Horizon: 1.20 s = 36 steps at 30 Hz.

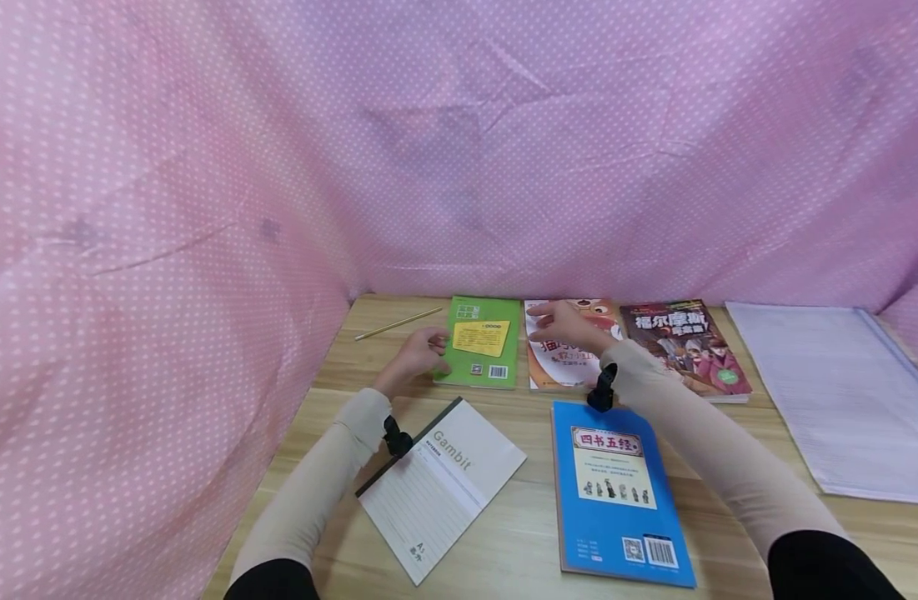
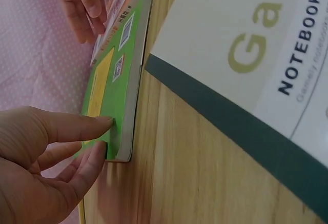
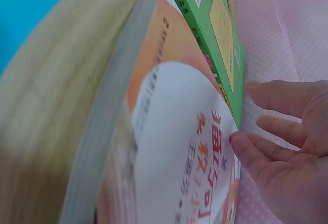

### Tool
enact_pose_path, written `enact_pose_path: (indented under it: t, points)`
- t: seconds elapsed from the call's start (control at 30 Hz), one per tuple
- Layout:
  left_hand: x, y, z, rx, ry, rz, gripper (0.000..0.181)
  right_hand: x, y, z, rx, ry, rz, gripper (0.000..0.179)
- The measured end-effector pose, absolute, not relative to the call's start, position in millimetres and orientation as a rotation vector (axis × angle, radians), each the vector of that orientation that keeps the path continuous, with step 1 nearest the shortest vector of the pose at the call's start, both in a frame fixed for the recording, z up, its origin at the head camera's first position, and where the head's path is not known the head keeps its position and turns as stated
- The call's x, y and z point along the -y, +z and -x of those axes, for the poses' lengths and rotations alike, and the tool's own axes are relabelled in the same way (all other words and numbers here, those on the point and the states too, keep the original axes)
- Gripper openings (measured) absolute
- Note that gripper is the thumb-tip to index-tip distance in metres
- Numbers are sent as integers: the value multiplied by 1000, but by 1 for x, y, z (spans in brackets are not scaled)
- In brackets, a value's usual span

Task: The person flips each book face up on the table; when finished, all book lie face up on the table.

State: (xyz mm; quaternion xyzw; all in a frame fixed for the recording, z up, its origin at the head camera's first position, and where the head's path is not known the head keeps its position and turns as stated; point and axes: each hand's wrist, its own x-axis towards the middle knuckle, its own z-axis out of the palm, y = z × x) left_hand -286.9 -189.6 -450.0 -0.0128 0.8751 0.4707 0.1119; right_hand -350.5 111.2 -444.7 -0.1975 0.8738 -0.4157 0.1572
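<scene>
My left hand (image 1: 421,353) is at the left edge of a green book (image 1: 464,372) with a yellow panel. In the left wrist view its thumb and fingers (image 2: 92,157) are parted, the tips right at the book's edge. My right hand (image 1: 567,327) hovers over an orange-and-white book (image 1: 559,367), fingers loosely spread with nothing between them. In the right wrist view a fingertip of this hand (image 3: 287,152) overlaps that book's edge, and the thumb overlaps the green book's far side. The two books lie side by side.
A Gambit notebook (image 1: 443,487) lies slanted in front, a blue book (image 1: 616,517) to its right. A dark-covered book (image 1: 691,354) and a white sheet-like folder (image 1: 826,400) lie at the right. A pencil (image 1: 398,323) rests at the back left. Pink dotted cloth (image 1: 504,167) hangs behind the table.
</scene>
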Motion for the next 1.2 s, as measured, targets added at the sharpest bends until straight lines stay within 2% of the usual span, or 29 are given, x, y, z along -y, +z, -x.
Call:
enact_pose_path:
  t: [0.3,0.53,1.2]
  points:
    - [190,-451,284,-2581,1374,126,78,-97,-448,352,-2501,-1172,554,61]
    - [192,-452,284,-2579,1346,169,73,-88,-443,349,-2468,-1171,544,63]
    - [198,-453,291,-2591,1273,67,78,-66,-436,353,-2519,-1057,463,63]
